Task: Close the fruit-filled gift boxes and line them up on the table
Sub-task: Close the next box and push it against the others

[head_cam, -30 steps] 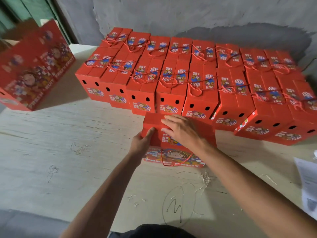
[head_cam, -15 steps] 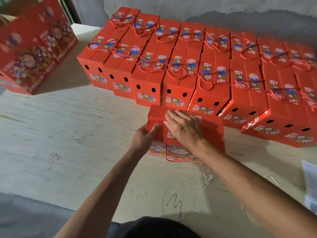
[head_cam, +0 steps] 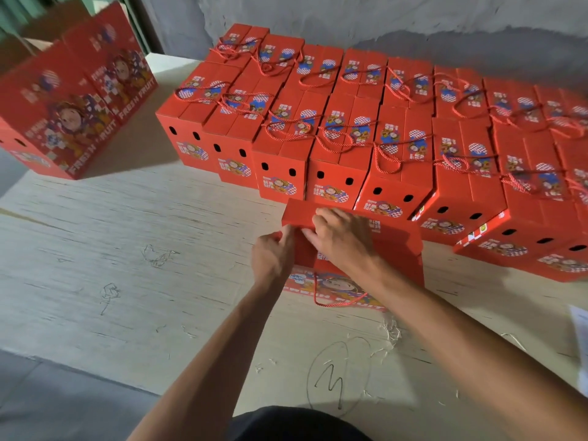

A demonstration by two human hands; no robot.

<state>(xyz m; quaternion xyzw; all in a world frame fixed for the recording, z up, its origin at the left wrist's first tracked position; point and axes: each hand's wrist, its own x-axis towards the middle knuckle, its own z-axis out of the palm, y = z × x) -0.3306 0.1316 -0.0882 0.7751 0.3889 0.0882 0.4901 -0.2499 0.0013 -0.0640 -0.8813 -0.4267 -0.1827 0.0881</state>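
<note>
My right hand (head_cam: 342, 238) lies flat on the top flap of the red cardboard gift box (head_cam: 394, 246) in front of me, fingers nearly straight and pressed against the smooth, matte card. My left hand (head_cam: 273, 254) is at the box's left upper corner, fingers curled in and pinching the flap's edge there, its fingertips almost meeting those of my right. The box stands on the pale, rough-grained table (head_cam: 127, 249), just in front of the rows of closed boxes (head_cam: 334, 148), close to them; whether it touches them I cannot tell. Its near face carries a glossy cartoon print and a twisted red cord handle (head_cam: 337, 302) hanging in a loop. The closed boxes are square-edged, with oval holes punched in their ends and cord handles lying across their tops. Two larger printed cartons (head_cam: 73, 106) stand at the far left. Straw-like shreds (head_cam: 389, 332) and a pen scribble (head_cam: 337, 377) mark the tabletop near me.
</note>
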